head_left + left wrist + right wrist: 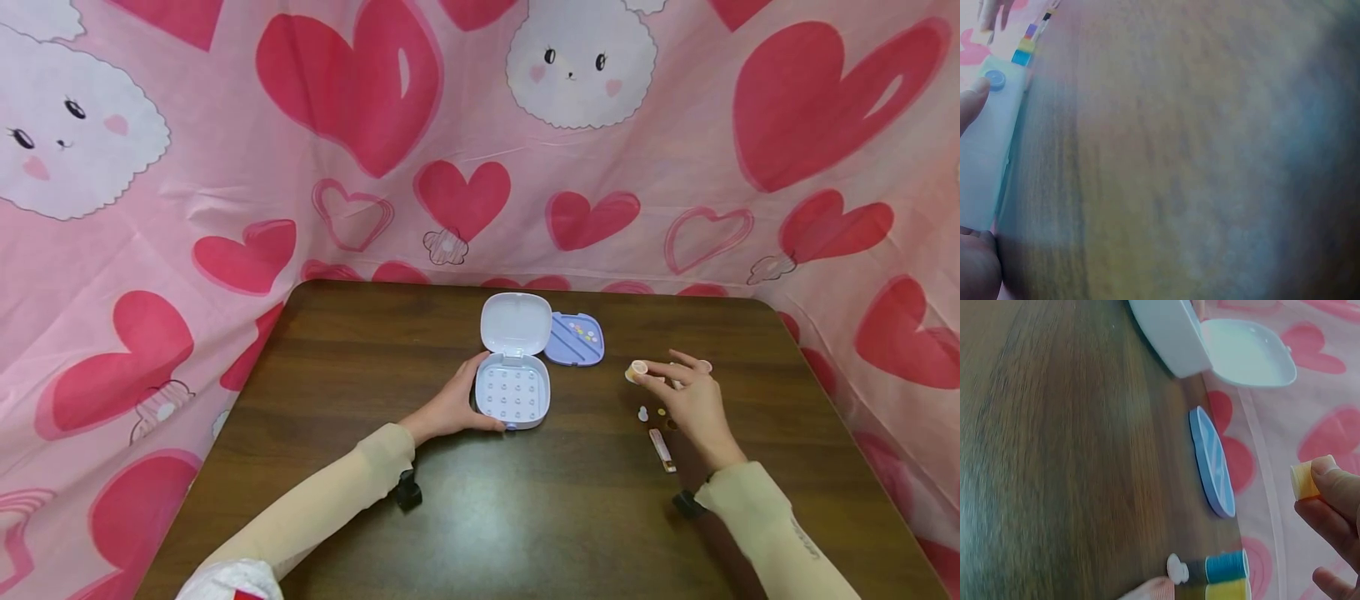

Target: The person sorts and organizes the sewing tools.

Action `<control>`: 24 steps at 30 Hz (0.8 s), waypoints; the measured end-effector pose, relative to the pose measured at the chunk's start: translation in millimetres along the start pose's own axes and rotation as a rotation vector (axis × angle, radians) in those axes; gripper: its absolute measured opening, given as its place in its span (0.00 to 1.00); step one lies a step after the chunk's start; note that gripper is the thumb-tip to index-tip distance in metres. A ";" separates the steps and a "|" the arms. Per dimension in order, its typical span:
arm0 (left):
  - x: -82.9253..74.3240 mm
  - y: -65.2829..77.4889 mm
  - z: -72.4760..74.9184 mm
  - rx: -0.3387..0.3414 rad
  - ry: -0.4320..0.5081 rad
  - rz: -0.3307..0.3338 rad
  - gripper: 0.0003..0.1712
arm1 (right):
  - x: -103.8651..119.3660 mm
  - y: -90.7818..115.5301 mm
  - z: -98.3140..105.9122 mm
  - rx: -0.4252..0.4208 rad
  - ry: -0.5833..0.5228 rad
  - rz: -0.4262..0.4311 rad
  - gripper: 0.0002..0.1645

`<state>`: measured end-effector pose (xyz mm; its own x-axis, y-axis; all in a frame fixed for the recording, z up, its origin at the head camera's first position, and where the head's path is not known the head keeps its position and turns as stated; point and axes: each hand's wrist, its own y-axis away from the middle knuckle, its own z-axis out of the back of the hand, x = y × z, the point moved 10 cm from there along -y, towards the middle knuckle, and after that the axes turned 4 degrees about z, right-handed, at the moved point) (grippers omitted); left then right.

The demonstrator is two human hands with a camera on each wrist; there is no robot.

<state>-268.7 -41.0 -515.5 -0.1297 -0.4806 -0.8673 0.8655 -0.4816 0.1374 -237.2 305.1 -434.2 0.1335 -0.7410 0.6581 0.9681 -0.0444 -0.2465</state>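
A white sewing box (545, 392) stands with its lid (516, 323) up, and rows of small pegs line its base. My left hand (450, 404) grips the box from the left side, thumb along the front by the round latch button (995, 79). Off to the right, my right hand (697, 408) pinches a yellow thread spool (1305, 480) between thumb and fingers, raised above the table. Teal (1227, 567) and yellow (1227, 590) spools stand below it in the right wrist view; the head view partly hides them behind the hand.
A lilac tray (573, 348) holding several small buttons lies right of the lid. Near the right hand are a small white peg-like piece (642, 413), a yellow button (662, 412) and a narrow strip-like packet (662, 450). A heart-patterned cloth (465, 200) hangs behind the table.
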 end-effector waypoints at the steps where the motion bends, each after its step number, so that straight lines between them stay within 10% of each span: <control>1: -0.1 -0.1 0.1 -0.002 0.000 -0.001 0.72 | 1.4 -0.5 -1.8 0.009 -0.007 -0.001 0.25; 24: -2.7 0.7 0.4 -0.003 0.013 -0.008 0.72 | 26.4 -8.8 -38.2 0.112 -0.089 -0.009 0.24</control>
<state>-268.0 -40.3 -512.9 -0.1304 -0.4674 -0.8744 0.8657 -0.4835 0.1293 -250.3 260.3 -441.7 0.1380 -0.6785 0.7215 0.9863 0.0276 -0.1627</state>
